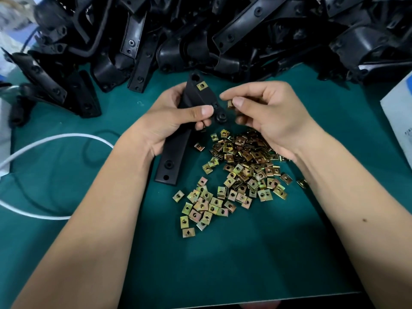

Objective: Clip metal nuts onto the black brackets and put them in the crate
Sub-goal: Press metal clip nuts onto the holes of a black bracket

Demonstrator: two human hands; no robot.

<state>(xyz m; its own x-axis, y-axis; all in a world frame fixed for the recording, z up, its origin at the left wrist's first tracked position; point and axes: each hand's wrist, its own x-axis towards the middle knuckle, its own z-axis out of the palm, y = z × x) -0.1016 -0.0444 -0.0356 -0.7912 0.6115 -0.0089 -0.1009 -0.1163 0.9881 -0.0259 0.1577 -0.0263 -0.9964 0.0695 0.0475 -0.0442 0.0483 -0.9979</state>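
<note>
Above the nuts [240,175], right fingers [239,101] pinch one; left hand [176,114] grips bracket [178,139]

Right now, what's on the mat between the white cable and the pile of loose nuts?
In the head view, the left hand and its forearm cross that stretch, with the lower end of the held black bracket hanging there; otherwise bare green mat.

Work table with dark green mat [245,253]; white cable [44,141] looping at left; white box [399,117] at right edge.
</note>
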